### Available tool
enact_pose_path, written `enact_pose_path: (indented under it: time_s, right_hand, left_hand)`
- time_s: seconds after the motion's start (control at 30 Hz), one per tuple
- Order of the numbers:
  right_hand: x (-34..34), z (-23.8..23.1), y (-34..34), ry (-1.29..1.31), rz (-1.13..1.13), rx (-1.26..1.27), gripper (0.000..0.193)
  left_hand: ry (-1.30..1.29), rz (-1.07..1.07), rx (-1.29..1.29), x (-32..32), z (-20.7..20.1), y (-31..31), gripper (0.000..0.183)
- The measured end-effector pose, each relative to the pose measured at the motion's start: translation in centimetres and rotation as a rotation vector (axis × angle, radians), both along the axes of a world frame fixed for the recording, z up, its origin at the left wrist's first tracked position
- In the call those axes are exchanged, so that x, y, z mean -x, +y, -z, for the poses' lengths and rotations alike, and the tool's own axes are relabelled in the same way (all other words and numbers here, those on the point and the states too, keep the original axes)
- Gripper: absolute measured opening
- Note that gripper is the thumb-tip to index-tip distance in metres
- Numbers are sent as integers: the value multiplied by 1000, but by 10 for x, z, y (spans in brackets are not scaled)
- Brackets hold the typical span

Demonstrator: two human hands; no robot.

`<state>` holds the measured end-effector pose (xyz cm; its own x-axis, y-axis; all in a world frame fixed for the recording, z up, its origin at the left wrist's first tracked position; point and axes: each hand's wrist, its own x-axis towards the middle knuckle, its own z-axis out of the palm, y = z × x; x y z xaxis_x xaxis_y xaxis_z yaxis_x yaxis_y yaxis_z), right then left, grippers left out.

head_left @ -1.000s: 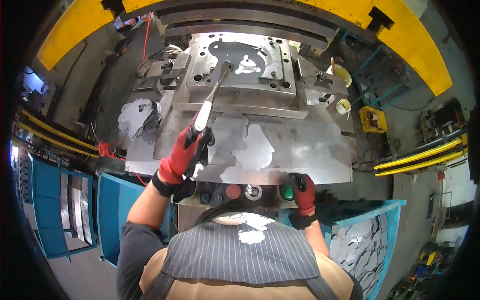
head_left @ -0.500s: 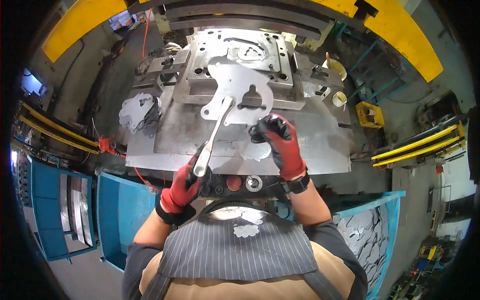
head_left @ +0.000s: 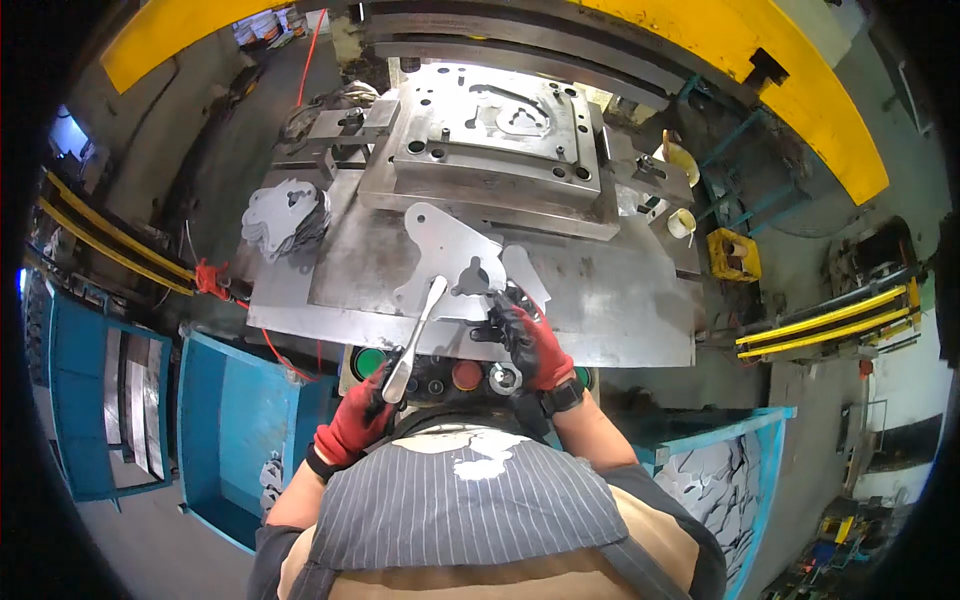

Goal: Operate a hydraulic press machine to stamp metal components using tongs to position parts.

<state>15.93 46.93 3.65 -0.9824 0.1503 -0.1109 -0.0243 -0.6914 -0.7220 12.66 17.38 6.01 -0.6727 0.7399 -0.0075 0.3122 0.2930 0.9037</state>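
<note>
The flat plate (head_left: 445, 245) is made of smooth, matt metal, while a glossy finish is shown on the tool (head_left: 400, 374). The worktop (head_left: 610, 310) is surfaced in scuffed metal; the apron (head_left: 470, 515) is sewn from matt cloth.

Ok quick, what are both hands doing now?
Left hand: closed, holding a white-handled pick-up tool.
Right hand: at the holed gray metal plate's edge; can't tell if gripping.

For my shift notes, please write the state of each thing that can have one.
Left hand, closed round the tool
Right hand, at the plate; grip unclear
Tool, tip against the plate
Plate, off the die, over the table
Press, open above the die
Stack of plates, uneven
Right blue bin, holding metal pieces
Red button, pressed or not unclear
</note>
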Motion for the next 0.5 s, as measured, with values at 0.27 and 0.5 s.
enact_pose_path:
  time_s: [0.27,0.5]
  right_hand:
    - [5,-25,-4,-2,-14,-73,36]
    - [3,-25,2,-39,-3,5,35]
  left_hand:
    - [34,-6,-82,2,16,2,55]
    - [-702,60,-225,9,-13,19,41]
